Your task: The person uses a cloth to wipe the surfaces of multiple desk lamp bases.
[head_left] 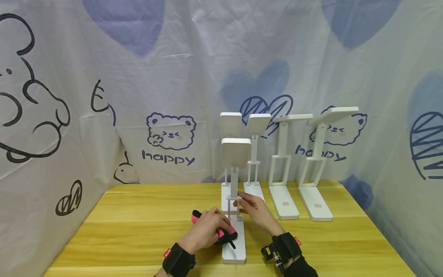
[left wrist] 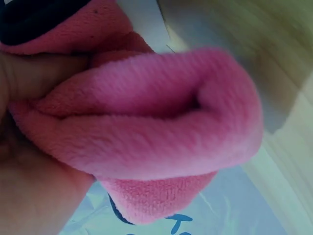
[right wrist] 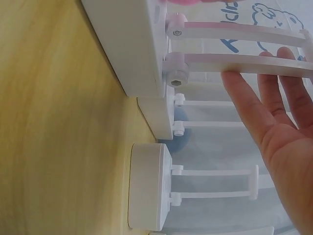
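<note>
A white folding desk lamp (head_left: 236,152) stands upright in front of the person, its long flat base (head_left: 233,254) on the table. My left hand (head_left: 204,229) grips a bunched pink and black fleecy cloth (left wrist: 161,142) over that base, and the cloth overlaps the base's upper face in the head view. The right hand (head_left: 257,212) holds the lamp's lower double-bar arm (right wrist: 244,62), just above the hinge. In the right wrist view, one fingertip meets the near bar while two other fingers reach behind it.
Several more white lamps stand in a row at the back right, including one directly behind the front lamp, another lamp (head_left: 258,124), a third (head_left: 283,202) and the rightmost lamp (head_left: 315,204). A printed cloth curtain (head_left: 173,84) hangs behind the wooden table (head_left: 138,215).
</note>
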`<action>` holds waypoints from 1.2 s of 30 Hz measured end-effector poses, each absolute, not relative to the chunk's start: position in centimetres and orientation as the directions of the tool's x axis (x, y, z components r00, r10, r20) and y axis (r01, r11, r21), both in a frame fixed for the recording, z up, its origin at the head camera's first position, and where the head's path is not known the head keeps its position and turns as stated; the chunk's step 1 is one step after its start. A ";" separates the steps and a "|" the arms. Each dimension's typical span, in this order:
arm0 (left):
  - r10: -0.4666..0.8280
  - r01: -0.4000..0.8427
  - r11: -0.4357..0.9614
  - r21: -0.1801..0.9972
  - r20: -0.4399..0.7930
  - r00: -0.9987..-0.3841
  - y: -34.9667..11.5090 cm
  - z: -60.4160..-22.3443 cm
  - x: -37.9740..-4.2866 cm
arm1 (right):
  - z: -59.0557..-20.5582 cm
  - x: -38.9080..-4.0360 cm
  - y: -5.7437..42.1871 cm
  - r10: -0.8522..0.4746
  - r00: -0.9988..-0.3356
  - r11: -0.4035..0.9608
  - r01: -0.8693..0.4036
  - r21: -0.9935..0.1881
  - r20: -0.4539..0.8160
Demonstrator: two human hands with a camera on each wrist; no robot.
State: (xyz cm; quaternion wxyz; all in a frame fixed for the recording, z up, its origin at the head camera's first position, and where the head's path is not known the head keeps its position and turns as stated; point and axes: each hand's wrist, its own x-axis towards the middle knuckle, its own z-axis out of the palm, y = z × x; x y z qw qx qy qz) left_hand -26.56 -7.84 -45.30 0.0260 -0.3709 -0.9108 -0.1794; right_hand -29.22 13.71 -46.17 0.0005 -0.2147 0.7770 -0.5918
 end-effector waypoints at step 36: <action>0.760 0.811 0.585 -0.004 0.352 -0.546 -5.6 -46.7 -25.7 | -46.4 -29.4 13.7 -0.331 -0.909 0.172 -0.322 -0.931 0.254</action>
